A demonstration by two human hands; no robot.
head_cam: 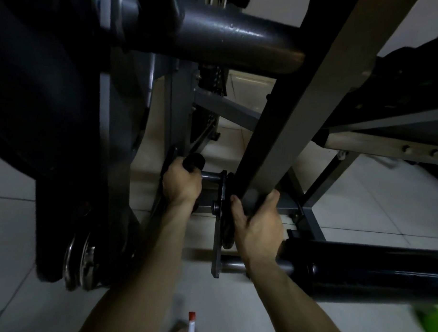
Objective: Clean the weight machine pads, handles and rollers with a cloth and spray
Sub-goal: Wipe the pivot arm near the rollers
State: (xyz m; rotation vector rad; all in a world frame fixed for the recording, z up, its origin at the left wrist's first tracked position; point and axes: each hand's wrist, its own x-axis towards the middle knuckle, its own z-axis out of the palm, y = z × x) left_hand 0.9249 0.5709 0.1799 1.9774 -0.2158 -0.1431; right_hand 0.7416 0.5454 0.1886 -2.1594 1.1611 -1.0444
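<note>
I look down through a dark grey weight machine. My left hand (182, 182) grips a short black handle (194, 161) low on the frame. My right hand (257, 223) holds the lower end of a slanted grey frame bar (296, 114), fingers wrapped round it beside a black bracket plate (220, 215). A long black roller pad (363, 267) lies to the right of my right wrist. Another dark roller (229, 39) crosses overhead. A spray bottle with a red tip (191, 324) stands on the floor between my forearms. No cloth shows in either hand.
Pale floor tiles (375, 196) lie under the machine. A large black padded part (42, 85) fills the left side, with chromed discs (79, 262) at its foot. Something green (428, 319) shows blurred at the lower right edge. Grey frame legs (317, 226) stand behind my right hand.
</note>
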